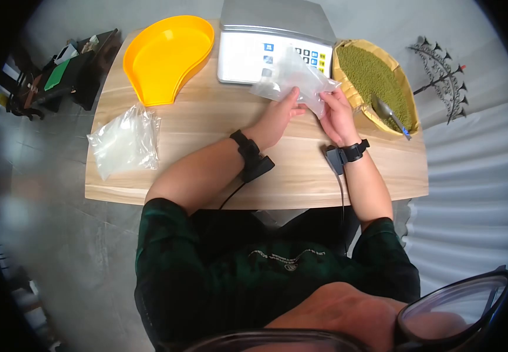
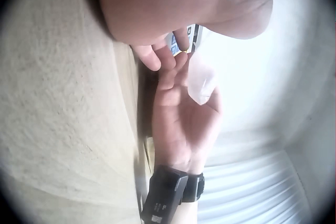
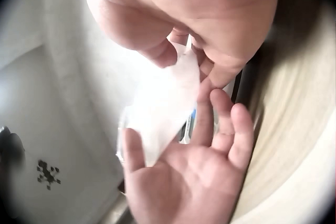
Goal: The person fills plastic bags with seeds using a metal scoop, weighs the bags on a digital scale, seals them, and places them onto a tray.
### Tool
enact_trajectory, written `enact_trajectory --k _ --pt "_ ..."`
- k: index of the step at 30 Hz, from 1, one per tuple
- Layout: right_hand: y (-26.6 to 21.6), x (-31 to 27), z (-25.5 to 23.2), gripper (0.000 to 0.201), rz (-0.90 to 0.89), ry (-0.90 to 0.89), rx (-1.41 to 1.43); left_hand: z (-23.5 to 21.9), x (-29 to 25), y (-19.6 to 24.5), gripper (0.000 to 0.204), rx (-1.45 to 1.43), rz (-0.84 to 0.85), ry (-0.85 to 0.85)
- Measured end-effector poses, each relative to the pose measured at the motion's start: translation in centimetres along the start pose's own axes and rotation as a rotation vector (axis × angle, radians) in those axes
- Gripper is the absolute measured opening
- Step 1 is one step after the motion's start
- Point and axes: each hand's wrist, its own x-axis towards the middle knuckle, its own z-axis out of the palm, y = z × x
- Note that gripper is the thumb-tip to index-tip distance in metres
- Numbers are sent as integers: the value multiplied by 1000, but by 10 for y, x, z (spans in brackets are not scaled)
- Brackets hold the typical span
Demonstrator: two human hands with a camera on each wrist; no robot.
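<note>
Both hands hold a clear plastic bag (image 1: 298,82) up in front of the scale (image 1: 245,58). My left hand (image 1: 273,121) pinches its lower left part, the thumb lying on the near face. At the bag's right edge, my right hand (image 1: 338,117) grips the film between thumb and fingers. In the right wrist view the bag (image 3: 165,95) hangs flat between the right hand (image 3: 210,8) above and the left hand (image 3: 184,182) below. The left wrist view shows a corner of the bag (image 2: 201,85) over the right palm.
An open sack of green beans (image 1: 377,76) stands right of the scale, with a metal scoop (image 1: 387,111) resting in it. A yellow scoop-shaped tray (image 1: 169,56) lies at the back left. Below it is a stack of clear plastic bags (image 1: 126,142) on the wooden table (image 1: 207,182).
</note>
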Motion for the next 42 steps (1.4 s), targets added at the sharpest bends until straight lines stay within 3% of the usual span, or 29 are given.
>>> enact_trajectory --k 4,7,9,10,12,14,17,18,20,21,23,25,29,30,32,34,35,37,38,40,42 --pt "-1 -10 -6 40 -24 -100 61 4 -3 3 49 37 4 35" --pt "-1 -12 -8 43 40 -114 97 5 -4 7 49 54 32 59" --pt "3 -9 -12 42 190 -149 129 2 -4 7 48 33 74 -31" --pt "3 -7 -13 42 182 -152 162 3 -3 9 48 64 60 -24" --pt "1 -3 -15 42 223 -288 161 6 -5 10 47 42 23 37" --pt "16 3 -22 42 149 -289 141 3 -5 10 47 57 7 65" --pt "17 5 -25 40 157 -266 -205 -1 -1 10 46 11 -9 87" --pt "19 7 -23 40 146 -270 -184 -1 0 10 46 -43 -13 86" --pt "26 10 -18 31 197 -153 141 7 -1 17 40 -63 -16 107" --pt "27 13 -22 31 185 -156 155 6 -1 20 42 -21 10 112" --pt "26 15 -30 27 177 -344 117 14 -8 35 45 33 41 115" --pt "24 14 -31 28 159 -365 79 22 -25 61 43 129 218 255" --pt "19 10 -29 32 136 -360 49 20 -86 130 41 561 521 414" --pt "19 9 -28 32 139 -369 61 15 -103 146 42 579 570 546" --pt "15 8 -28 32 139 -372 -24 -4 -136 182 37 783 593 622" --pt "18 9 -28 31 147 -371 -6 -40 -163 214 41 1175 621 840" --pt "19 10 -29 31 148 -356 -3 -45 -174 225 41 1183 621 854" --pt "20 10 -29 31 154 -367 6 -57 -193 236 51 1843 634 759" --pt "19 11 -29 30 149 -364 8 -67 -199 235 51 1845 632 768" --pt "19 11 -29 30 167 -368 22 -94 -212 226 64 2307 411 517" --pt "18 11 -29 30 177 -365 33 -151 -230 206 74 2322 -8 381"
